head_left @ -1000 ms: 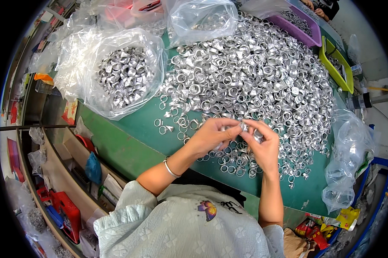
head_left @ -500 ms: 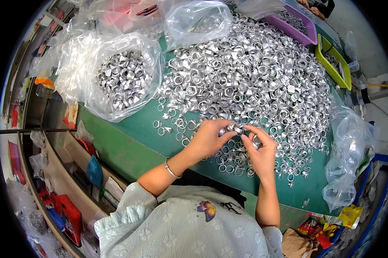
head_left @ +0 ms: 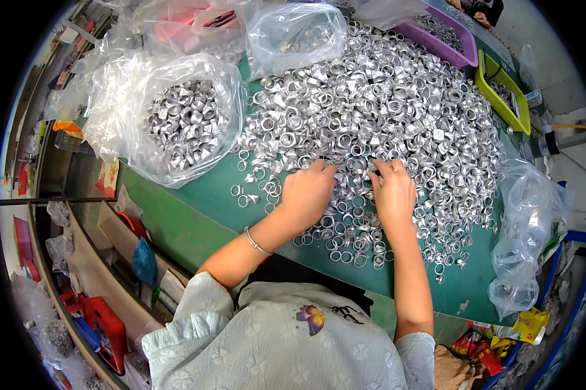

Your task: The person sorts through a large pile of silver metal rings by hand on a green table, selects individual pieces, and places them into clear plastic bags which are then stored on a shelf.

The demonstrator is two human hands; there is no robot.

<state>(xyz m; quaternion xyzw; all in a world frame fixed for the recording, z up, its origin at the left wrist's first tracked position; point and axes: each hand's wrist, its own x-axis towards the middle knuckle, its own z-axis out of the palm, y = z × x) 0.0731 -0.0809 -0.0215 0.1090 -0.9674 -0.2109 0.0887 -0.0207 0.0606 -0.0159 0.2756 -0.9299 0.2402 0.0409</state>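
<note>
both hands are now lying palm-down on the heap of silver metal rings [head_left: 371,117], at about 6 o'clock of the pile. the left hand [head_left: 308,193] is resting flat with fingers curled into the rings at its 12 o'clock; whether it is pinching one cannot be told, since the fingertips are buried. the right hand [head_left: 393,195] is lying just beside it at 3 o'clock, fingers reaching forward into the rings, also hiding whatever they may be holding.

change: half a second ago the two hands were raised together above the near edge of the heap, fingertips meeting around a small silver piece between them. that piece is no longer showing between them; the hands are now apart and lowered onto the pile. judgement: one piece seems finished with and the hands are going back into the heap for more.

one second ago the posture was much the same as half a second ago, hands joined at the fingertips, so the separation is the only recent shift.

a thin bracelet [head_left: 256,242] is sitting on the left wrist. the green table [head_left: 195,214] is carrying the heap. at 10 o'clock of the hands a clear plastic bag [head_left: 169,117] is standing open, partly filled with rings; it is not appearing to have moved. a purple tray [head_left: 445,40] and a yellow-green tray [head_left: 501,91] are lying at 1 o'clock, unchanged.
</note>
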